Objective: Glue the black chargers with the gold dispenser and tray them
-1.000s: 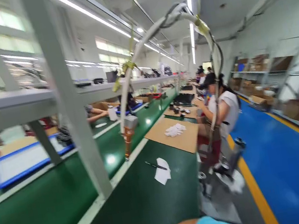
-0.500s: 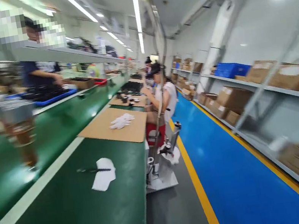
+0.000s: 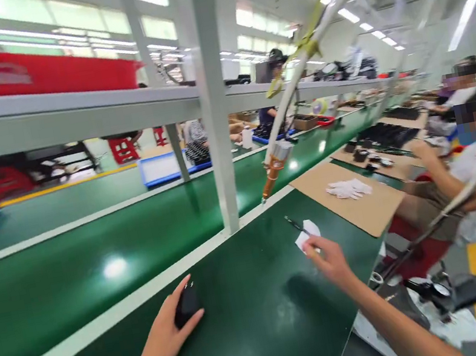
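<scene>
My left hand (image 3: 167,328) has its thumb and fingers wrapped around a small glossy black object (image 3: 188,303) at the green tabletop; its exact kind does not show. Over the table on the right is my right hand (image 3: 331,259), fingers partly curled and thumb apart, with nothing visible held. Its fingertips overlap the near edge of a white piece of paper (image 3: 311,227) in the view. A slim dark tool (image 3: 295,224), like a pen or tweezers, rests partly on that paper. Whether the fingertips touch the paper cannot be made out.
An orange-brown hanging screwdriver (image 3: 271,177) dangles beyond the paper. White gloves (image 3: 348,188) lie on a cardboard sheet (image 3: 377,212). A white post (image 3: 214,114) rises from the table divider. A co-worker's arm (image 3: 440,173) is at the right, with a hose crossing nearby.
My view has swung left, and both my hands have come into sight. The black object now shows in my left hand; the right reaches over the paper.
</scene>
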`<state>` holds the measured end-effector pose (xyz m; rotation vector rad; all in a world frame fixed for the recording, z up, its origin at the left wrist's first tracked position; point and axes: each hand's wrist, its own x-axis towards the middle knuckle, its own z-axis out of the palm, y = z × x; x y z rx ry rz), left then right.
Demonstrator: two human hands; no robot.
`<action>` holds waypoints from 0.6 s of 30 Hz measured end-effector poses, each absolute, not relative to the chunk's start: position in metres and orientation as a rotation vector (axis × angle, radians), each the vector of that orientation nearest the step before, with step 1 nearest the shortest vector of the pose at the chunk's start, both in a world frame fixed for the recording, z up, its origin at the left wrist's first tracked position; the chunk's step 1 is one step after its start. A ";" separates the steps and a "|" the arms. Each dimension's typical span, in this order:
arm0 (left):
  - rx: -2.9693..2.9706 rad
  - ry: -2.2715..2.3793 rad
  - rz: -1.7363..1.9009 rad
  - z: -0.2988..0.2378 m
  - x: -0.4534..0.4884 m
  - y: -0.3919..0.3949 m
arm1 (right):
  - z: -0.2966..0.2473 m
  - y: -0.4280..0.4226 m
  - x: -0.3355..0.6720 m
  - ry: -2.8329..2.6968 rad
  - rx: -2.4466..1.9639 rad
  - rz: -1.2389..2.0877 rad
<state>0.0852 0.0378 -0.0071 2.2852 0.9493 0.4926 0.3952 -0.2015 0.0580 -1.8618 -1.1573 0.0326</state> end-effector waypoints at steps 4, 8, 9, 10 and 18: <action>2.275 0.896 0.425 0.004 0.084 0.034 | 0.045 -0.091 0.317 -1.531 -1.594 0.451; 2.219 0.889 0.439 0.001 0.081 0.034 | 0.018 -0.042 0.279 -1.505 -1.505 0.609; 2.215 0.886 0.445 0.000 0.082 0.035 | 0.013 -0.036 0.279 -1.488 -1.504 0.632; 2.211 0.883 0.459 -0.001 0.083 0.036 | 0.008 -0.031 0.282 -1.479 -1.501 0.654; 2.376 0.971 0.632 -0.001 0.101 0.022 | -0.005 -0.028 0.293 -1.583 -1.419 0.681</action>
